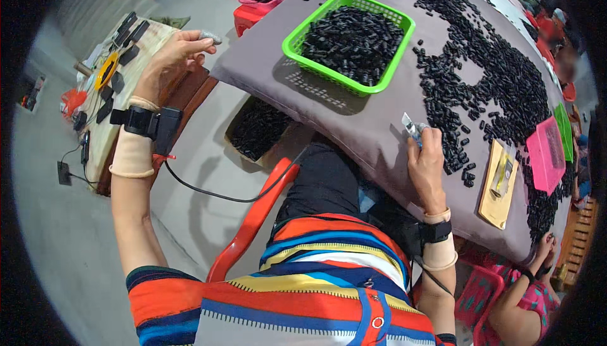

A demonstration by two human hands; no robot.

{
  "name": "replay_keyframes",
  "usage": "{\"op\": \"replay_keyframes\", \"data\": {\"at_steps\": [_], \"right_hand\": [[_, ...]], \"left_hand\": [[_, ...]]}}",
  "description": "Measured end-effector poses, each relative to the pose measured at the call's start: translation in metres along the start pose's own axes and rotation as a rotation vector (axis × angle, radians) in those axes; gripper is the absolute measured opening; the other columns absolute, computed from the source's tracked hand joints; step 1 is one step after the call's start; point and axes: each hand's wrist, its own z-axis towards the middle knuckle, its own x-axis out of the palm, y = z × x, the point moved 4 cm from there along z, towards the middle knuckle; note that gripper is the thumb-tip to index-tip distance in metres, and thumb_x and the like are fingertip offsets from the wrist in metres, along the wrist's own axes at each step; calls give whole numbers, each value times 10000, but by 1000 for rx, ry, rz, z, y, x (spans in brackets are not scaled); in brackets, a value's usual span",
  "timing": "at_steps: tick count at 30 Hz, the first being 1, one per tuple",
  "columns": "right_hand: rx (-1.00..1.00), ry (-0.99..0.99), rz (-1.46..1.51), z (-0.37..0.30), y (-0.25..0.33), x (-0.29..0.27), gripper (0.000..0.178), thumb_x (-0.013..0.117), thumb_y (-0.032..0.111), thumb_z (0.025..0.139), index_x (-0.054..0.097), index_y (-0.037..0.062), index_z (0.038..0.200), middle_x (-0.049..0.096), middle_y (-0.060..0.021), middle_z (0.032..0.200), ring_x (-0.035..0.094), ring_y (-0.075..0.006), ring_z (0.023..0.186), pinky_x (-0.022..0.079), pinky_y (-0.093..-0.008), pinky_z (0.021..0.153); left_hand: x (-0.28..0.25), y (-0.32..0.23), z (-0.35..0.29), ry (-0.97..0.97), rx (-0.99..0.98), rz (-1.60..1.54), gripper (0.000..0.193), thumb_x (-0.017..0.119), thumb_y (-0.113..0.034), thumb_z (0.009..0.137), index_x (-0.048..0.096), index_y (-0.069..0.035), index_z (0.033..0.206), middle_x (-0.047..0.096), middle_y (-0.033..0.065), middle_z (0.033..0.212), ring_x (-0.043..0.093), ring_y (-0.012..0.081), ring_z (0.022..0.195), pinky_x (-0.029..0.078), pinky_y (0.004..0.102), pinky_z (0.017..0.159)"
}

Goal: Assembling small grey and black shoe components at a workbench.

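Note:
My left hand [177, 57] is raised off the table's left corner, thumb and fingers drawn together. A small grey piece [210, 37] shows at its fingertips; whether it is held or wrapped round a finger is unclear. Over the near table edge, my right hand [426, 166] is closed on a small blade [407, 121] with a pale, pointed tip. Something grey-blue sits at those fingertips too. Beside this hand lie many loose short black tubular parts [442, 134]. A bright green basket [384, 85], full of similar black parts, stands between my hands on the table.
The table [373, 121] has a grey-mauve cover. At right lie a tan pad [493, 200] with a small packet and a tilted pink basket [547, 156]. A box of black parts [259, 132] is below. Another person's hands [547, 245] touch parts at far right. A cable [221, 195] hangs near my left arm.

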Motion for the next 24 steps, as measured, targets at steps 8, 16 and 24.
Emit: {"op": "replay_keyframes", "data": {"at_steps": [8,16,24], "right_hand": [[-100,-14,-254,8,-12,13,175,624,89,733,515,24,852,485,-143,888,463,-317,794,365,-414,665],[269,102,301,39,12,7,250,574,157,832,541,-6,1019,523,-128,879,514,-205,726,417,-318,628],[627,246,703,100,19,60,329,572,282,854,517,29,1056,562,-22,782,530,-93,653,432,-232,511]], "left_hand": [[68,33,65,100,32,76,271,610,-308,825,606,-70,955,580,-15,818,521,72,644,413,206,496],[120,12,122,188,47,47,321,563,-362,862,587,-77,1009,571,-44,826,500,34,682,381,172,524],[132,1,163,314,-85,-21,242,496,-66,681,593,-81,903,525,-45,725,419,44,569,319,197,483]]}}
